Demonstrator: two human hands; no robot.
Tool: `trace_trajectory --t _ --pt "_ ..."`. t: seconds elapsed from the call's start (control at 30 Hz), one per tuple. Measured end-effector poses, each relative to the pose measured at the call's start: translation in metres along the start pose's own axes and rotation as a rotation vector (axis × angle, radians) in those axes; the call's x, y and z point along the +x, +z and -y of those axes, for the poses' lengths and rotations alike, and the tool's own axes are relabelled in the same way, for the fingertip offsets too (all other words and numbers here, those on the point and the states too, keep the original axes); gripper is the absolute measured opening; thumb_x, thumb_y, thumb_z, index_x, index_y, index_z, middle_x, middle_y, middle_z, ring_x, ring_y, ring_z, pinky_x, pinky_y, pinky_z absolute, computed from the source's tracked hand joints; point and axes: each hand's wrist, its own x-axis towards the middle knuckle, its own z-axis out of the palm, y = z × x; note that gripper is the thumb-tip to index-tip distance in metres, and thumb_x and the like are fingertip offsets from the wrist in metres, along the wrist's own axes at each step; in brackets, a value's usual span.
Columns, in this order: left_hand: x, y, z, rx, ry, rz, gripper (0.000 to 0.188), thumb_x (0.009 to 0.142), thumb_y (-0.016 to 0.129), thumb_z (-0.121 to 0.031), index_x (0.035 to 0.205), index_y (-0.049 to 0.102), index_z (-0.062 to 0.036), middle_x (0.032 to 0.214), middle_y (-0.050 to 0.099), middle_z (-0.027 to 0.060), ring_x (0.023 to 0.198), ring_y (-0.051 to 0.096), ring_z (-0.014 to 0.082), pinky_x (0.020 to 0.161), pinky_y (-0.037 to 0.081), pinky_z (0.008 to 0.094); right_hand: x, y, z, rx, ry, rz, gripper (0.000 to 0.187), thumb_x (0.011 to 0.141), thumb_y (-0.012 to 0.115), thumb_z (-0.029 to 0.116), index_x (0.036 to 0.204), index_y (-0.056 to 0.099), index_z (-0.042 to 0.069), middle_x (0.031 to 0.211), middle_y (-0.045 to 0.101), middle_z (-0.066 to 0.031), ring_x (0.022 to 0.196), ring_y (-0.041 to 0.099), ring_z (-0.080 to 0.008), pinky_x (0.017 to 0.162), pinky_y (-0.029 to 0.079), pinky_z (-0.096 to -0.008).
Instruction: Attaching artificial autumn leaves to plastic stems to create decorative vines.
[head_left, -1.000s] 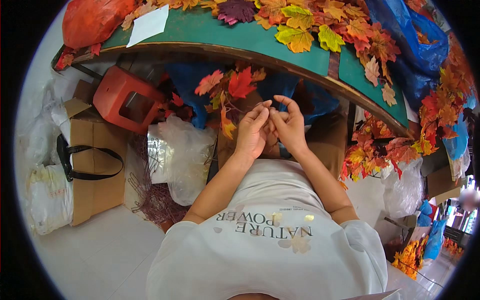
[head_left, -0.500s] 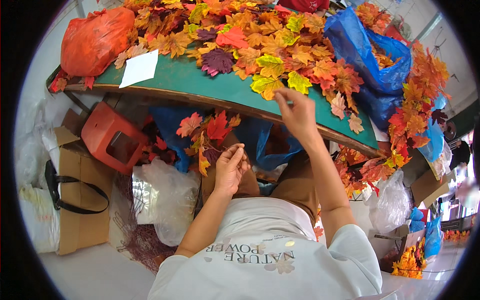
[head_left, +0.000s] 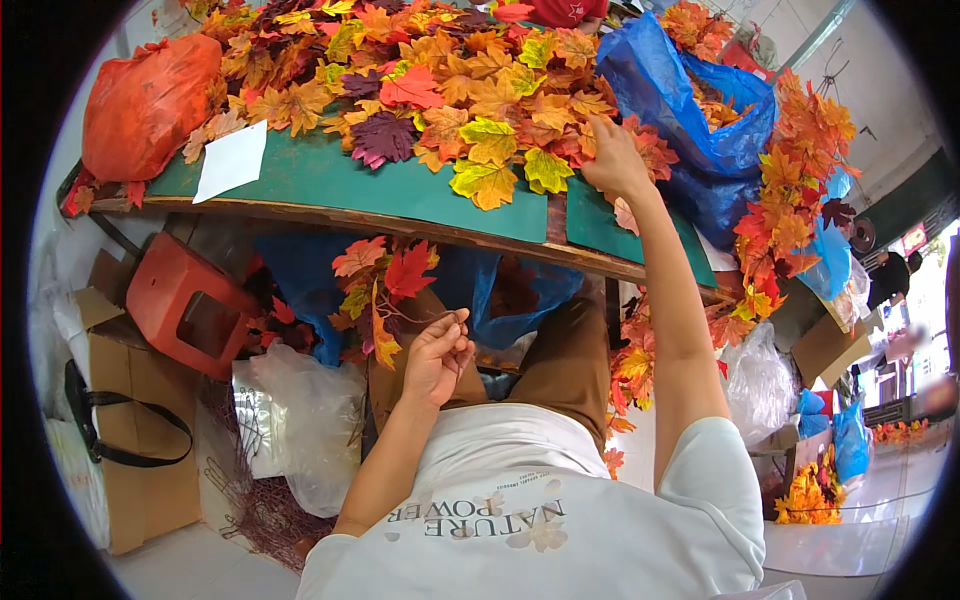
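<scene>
My left hand (head_left: 438,358) is closed, thumb against fingers, round the thin stem of an artificial maple leaf spray (head_left: 405,274). The spray's red, pink, yellow and dark purple leaves hang beyond the hand, below the table's front edge. Stretched over the table, my right hand (head_left: 615,163) touches the right side of a pile of loose artificial maple leaves (head_left: 490,95). Its fingertips are partly hidden among orange and red leaves, so their grip is unclear. Yellow-green leaves (head_left: 484,184) lie just left of it.
The green-topped table (head_left: 400,210) carries an orange-red bag (head_left: 150,105), a white paper sheet (head_left: 232,162) and an open blue bag (head_left: 735,150). Leaf garlands (head_left: 785,215) hang at the right. Below stand a red plastic stool (head_left: 185,305), a cardboard box (head_left: 145,420) and clear plastic bags (head_left: 310,400).
My right hand has moved farther over the table, from the front edge into the leaf pile. My left hand still holds the spray. The whole view has shifted slightly.
</scene>
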Motion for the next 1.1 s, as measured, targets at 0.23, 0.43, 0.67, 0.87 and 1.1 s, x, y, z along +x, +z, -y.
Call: trace_trajectory --t 0.23,0.43,0.67,0.87,1.1 --pt "0.0 -0.003 0.006 -0.01 -0.04 0.009 0.022 0.089 0.051 -0.003 0.11 0.056 0.0005 0.088 0.057 0.0032 0.068 0.055 0.0068 0.073 0.052 0.0238 -0.012 -0.005 0.005 -0.378 -0.142 0.009 0.052 0.077 0.057 0.047 0.119 0.057 0.017 0.122 0.05 -0.0137 0.116 0.044 -0.034 0.088 0.038 -0.0537" --pt "-0.005 0.0 0.009 0.021 -0.057 0.026 0.024 0.088 0.053 -0.001 0.111 0.056 0.0023 0.084 0.056 0.0019 0.071 0.056 0.0071 0.075 0.052 0.0241 0.017 0.018 -0.001 -0.213 -0.244 -0.16 0.026 0.081 0.057 0.031 0.093 0.066 0.009 0.088 0.062 -0.0123 0.093 0.057 -0.0326 0.076 0.046 -0.0455" --pt "-0.006 0.008 0.002 0.242 0.023 0.036 0.024 0.087 0.055 -0.003 0.11 0.055 0.0022 0.082 0.057 0.0018 0.073 0.058 0.0097 0.074 0.052 0.0249 0.054 0.027 -0.015 -0.138 -0.413 -0.098 0.013 0.076 0.052 0.008 0.085 0.062 0.005 0.081 0.061 -0.0194 0.079 0.061 -0.0361 0.065 0.048 -0.0437" --pt "0.004 0.004 0.018 0.218 -0.065 0.034 0.023 0.087 0.057 -0.003 0.109 0.058 0.0009 0.084 0.059 0.0025 0.076 0.059 0.0117 0.074 0.051 0.0236 0.053 -0.004 -0.013 -0.101 -0.493 -0.092 0.024 0.084 0.051 0.015 0.103 0.062 0.008 0.092 0.062 -0.0197 0.089 0.058 -0.0369 0.077 0.046 -0.0428" --pt "0.0 -0.011 0.043 0.219 -0.25 0.057 0.021 0.085 0.06 -0.008 0.106 0.06 -0.0026 0.084 0.058 -0.0003 0.071 0.055 0.0054 0.067 0.05 0.0211 0.069 -0.029 -0.026 -0.172 -0.101 0.169 0.032 0.082 0.058 0.03 0.102 0.066 0.007 0.087 0.065 -0.0139 0.077 0.062 -0.0255 0.072 0.049 -0.0331"
